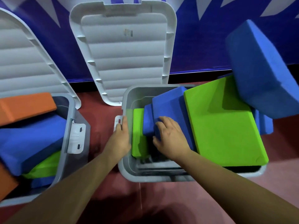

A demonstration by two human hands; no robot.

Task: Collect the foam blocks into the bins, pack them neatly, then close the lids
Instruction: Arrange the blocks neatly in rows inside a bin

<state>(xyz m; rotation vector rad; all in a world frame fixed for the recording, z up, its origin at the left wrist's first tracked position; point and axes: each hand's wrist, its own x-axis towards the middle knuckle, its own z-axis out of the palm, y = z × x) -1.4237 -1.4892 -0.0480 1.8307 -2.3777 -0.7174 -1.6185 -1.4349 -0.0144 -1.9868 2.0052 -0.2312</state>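
Note:
A grey bin point(127, 172) stands in front of me, loosely filled with foam blocks. My right hand point(169, 136) grips the near end of a blue block point(169, 104) that lies tilted inside it. My left hand point(120, 135) holds the bin's left rim by the white latch point(118, 122). A narrow green block point(138, 138) stands on edge at the left wall. A large green slab point(223, 123) lies slanted across the right half. Another big blue block point(262, 68) leans over the bin's far right corner.
A second grey bin point(69, 143) at the left holds orange point(24, 105), blue point(32, 139) and green blocks. Two grey lids lean against the blue and white wall: one point(126, 50) behind the middle, one point(21, 59) at the left. The floor point(100, 110) is red.

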